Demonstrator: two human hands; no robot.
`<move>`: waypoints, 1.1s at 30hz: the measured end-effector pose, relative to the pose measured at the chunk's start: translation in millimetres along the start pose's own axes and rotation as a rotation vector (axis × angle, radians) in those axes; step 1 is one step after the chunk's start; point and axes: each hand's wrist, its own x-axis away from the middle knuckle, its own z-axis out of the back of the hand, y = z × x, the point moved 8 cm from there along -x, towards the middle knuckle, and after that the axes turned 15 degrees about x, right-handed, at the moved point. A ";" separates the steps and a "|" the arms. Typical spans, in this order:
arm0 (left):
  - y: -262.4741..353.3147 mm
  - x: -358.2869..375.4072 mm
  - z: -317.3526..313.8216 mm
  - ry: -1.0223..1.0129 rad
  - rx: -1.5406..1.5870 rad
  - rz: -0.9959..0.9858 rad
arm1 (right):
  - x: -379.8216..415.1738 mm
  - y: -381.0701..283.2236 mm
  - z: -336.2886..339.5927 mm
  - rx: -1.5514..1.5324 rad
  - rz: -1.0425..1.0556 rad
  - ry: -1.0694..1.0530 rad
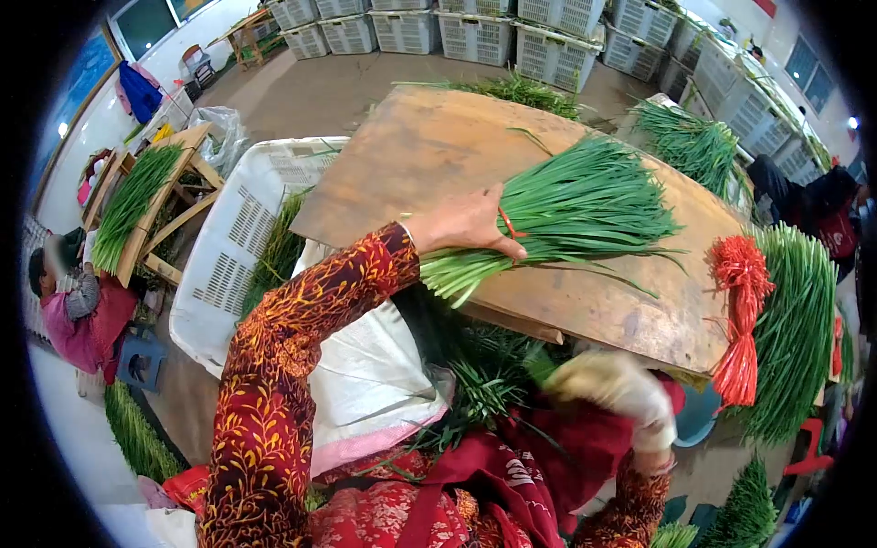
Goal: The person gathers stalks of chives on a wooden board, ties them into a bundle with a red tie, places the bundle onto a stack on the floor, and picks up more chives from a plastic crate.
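Observation:
A bundle of garlic chives (585, 201), bound by a red tie (510, 222), lies across the wooden board (411, 146). My left hand (466, 222) is wrapped over its pale stem end, thumb just below the tie. The stem ends poke out past the board's near edge, and the green leaves fan out to the right. Below that edge, over my lap, is my right hand (614, 395) in a pale glove. It is smeared by motion, so its fingers cannot be made out. Some loose green leaves (493, 384) lie beside it.
Red ties (738, 310) hang at the board's right edge, beside a large heap of chives (790, 320). A white crate (239, 242) stands left of the board, and a white sack (375, 384) lies near my lap. Another person (87, 310) sits at far left. Stacked crates (475, 38) line the back.

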 end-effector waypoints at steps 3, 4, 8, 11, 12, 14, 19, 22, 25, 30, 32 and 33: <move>9.1 0.0 1.4 -0.341 0.411 -0.134 | -23.3 -11.2 -20.8 0.308 -0.013 0.124; -0.7 2.6 7.5 -0.339 0.407 -0.130 | -33.1 -4.2 -16.4 0.147 -0.067 0.213; -16.1 20.0 25.8 -0.360 0.316 0.094 | -88.1 21.8 -33.0 -0.454 -0.024 0.246; -1.4 47.2 3.0 -0.426 0.752 0.026 | -104.3 30.6 -48.6 -0.760 0.022 0.273; 3.0 57.1 -2.0 -0.428 0.757 0.039 | -102.9 33.2 -56.1 -0.769 0.015 0.264; 26.5 77.8 -10.3 -0.465 0.858 -0.022 | -87.5 53.5 -60.7 -0.762 -0.059 0.408; 24.1 128.9 -55.1 -0.384 1.009 0.128 | -14.7 68.9 -60.7 -0.783 -0.103 0.506; 7.1 135.5 -102.3 -0.215 1.358 0.118 | 5.4 49.2 -44.2 -0.707 -0.108 0.467; 22.5 134.6 -133.6 -0.169 1.527 0.221 | 5.7 46.3 -32.6 -0.618 -0.162 0.453; 39.3 118.5 -143.2 -0.071 1.781 0.221 | -11.2 35.3 -20.3 -0.623 -0.180 0.375; 35.8 114.2 -145.2 0.033 1.689 0.120 | -21.0 32.0 -22.9 -0.646 -0.131 0.416; 39.1 118.4 -143.5 0.042 1.674 0.107 | -19.0 27.1 -26.4 -0.655 -0.132 0.432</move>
